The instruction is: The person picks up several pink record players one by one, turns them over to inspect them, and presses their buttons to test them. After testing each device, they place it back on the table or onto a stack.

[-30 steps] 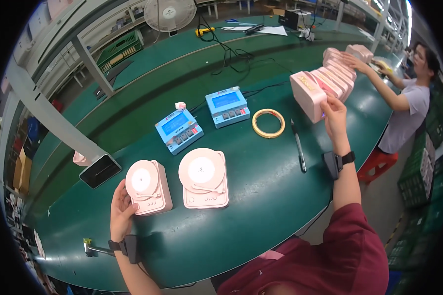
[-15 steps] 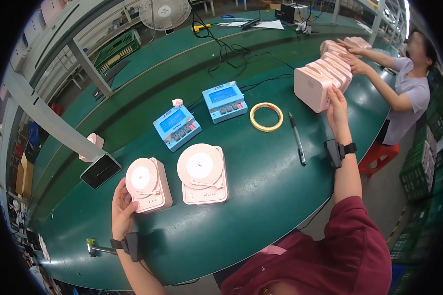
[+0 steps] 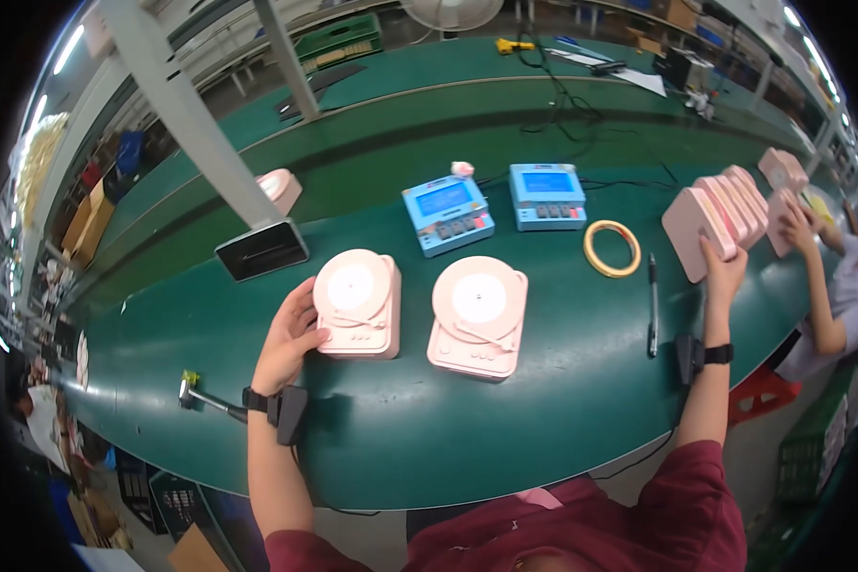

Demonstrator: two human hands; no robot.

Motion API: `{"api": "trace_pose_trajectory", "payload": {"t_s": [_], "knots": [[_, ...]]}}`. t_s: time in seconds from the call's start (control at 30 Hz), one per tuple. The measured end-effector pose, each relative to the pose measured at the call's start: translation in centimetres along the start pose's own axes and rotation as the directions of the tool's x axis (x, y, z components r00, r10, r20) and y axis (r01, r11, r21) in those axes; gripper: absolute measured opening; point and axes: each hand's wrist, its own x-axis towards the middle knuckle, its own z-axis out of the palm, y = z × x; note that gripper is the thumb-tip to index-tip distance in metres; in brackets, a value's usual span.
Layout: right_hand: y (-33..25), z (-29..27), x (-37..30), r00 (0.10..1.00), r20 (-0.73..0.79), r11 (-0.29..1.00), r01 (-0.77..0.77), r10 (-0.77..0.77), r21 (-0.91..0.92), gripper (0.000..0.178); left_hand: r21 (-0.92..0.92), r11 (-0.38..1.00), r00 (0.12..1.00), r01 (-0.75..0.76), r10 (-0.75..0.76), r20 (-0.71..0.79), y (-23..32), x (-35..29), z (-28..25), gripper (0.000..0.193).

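Observation:
My left hand (image 3: pixel 289 338) is closed around the left side of a pale pink device shaped like a small record player (image 3: pixel 357 296), its thumb at the lower front corner. The device has a round white-centred disc, a tonearm and small buttons. Just to its right a second pink record-player device (image 3: pixel 480 315) lies face up, touched by no hand. Over at the right, my right hand (image 3: pixel 725 272) grips the near end of a row of similar pink devices (image 3: pixel 693 227) standing on edge, side by side. Its fingertips are partly hidden against them.
Two blue testers with screens (image 3: pixel 448 210) (image 3: pixel 547 195) sit behind the devices. A yellow tape roll (image 3: pixel 612 249) and a pen (image 3: pixel 653 305) lie right of centre. A phone-like screen (image 3: pixel 262 250) leans by a post. A hammer-like tool (image 3: pixel 210 398) lies left. A co-worker's hands (image 3: pixel 799 229) hold more pink devices.
The view has swung left, so the bench appears shifted right. The co-worker's devices now stand apart from the row at my right hand. Both my hands stay on pink devices.

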Motion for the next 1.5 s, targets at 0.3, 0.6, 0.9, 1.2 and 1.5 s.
{"api": "trace_pose_trajectory", "payload": {"t_s": [0.3,0.6,0.9,1.2,1.5], "knots": [[0.1,0.7,0.0,0.993,0.027,0.986,-0.121,0.119,0.115,0.064,0.013,0.999,0.999,0.035,-0.035,0.003,0.4,-0.2,0.1,0.076],[-0.7,0.7,-0.6,0.987,0.024,0.968,-0.159,0.157,0.193,0.06,0.018,0.999,0.999,0.034,-0.034,0.018,0.4,-0.1,0.0,0.076],[-0.1,0.8,-0.3,0.987,0.055,0.955,-0.157,0.148,0.252,0.058,0.004,1.0,0.999,0.029,-0.029,0.014,0.3,-0.1,0.0,0.077],[-0.5,0.7,-0.6,0.987,0.069,0.944,-0.16,0.146,0.288,0.058,0.012,1.0,1.0,0.019,-0.019,0.015,0.1,-0.1,-0.1,0.078],[-0.8,0.9,-0.5,0.99,0.063,0.946,-0.142,0.129,0.292,0.054,0.012,0.999,0.999,0.036,-0.036,0.001,0.2,0.0,0.0,0.079]]}}
